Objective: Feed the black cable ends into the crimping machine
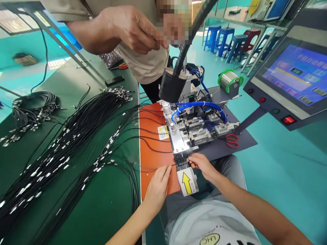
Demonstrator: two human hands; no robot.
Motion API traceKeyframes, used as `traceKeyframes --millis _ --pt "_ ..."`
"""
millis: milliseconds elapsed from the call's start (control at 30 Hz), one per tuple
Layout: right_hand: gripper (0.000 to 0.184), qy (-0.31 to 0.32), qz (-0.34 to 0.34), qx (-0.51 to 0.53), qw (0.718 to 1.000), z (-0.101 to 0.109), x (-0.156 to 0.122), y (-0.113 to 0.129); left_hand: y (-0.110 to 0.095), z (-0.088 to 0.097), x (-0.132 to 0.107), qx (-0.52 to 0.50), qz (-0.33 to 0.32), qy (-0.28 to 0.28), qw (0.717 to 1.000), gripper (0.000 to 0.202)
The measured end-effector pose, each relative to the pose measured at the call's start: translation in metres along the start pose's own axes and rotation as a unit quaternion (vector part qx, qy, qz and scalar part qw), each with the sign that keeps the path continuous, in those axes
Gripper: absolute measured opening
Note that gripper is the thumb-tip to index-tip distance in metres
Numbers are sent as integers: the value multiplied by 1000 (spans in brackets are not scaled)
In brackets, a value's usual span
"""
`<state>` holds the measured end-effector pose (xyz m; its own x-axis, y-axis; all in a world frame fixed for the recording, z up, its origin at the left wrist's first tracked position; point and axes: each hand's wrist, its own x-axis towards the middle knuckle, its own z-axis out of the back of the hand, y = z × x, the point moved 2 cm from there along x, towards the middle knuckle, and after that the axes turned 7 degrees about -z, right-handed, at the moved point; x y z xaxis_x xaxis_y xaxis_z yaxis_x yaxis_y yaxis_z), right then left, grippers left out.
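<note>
My left hand (158,183) lies over the orange board (150,149), its fingertips closed on a thin black cable (174,165) at the left side of a small dark fixture (182,164). On the fixture's other side, my right hand (201,165) pinches the small end of the cable; its exact shape is too small to make out. The fixture sits at the front of a metal machine (178,137) with blue air hoses (201,103). Below it is a white guard (187,182) with a yellow arrow. Several black cables run from the machine across the board.
Bundles of black cables (84,119) with white tags cover the green table (107,207) at left. Across the machine stands a person (145,64), hands raised. A touchscreen panel (297,75) is at right, red-handled scissors (232,141) and a wire spool (230,81) beside the machine.
</note>
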<state>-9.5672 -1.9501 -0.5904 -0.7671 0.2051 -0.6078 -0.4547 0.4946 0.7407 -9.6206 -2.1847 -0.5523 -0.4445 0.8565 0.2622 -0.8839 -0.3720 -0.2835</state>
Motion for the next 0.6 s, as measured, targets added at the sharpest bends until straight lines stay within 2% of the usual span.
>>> traceKeyframes --millis 100,200,267,367,433,467,533,600 --pt "32 -3 -4 4 1000 1 2 -6 6 -4 -2 4 -24 14 1000 57" --pt "32 -2 -30 14 999 2 5 -11 13 -4 7 -29 -35 17 999 50" --pt "34 2 -51 15 999 5 6 -11 13 1 12 -51 -33 15 998 47" --pt "40 3 -63 8 998 18 1 -7 8 22 8 -79 -13 32 996 44" --pt "44 -8 -56 3 998 32 -11 -6 1 40 -9 -79 -42 83 993 38" --pt "44 -14 -48 -1 999 39 -18 -7 -5 49 -22 -69 -85 126 986 34" --pt "40 -43 -27 -19 999 52 -33 -10 -17 62 -50 -25 -197 217 956 21" --pt "34 -59 -12 -43 997 59 -46 -13 -23 70 -75 50 -255 286 922 7"
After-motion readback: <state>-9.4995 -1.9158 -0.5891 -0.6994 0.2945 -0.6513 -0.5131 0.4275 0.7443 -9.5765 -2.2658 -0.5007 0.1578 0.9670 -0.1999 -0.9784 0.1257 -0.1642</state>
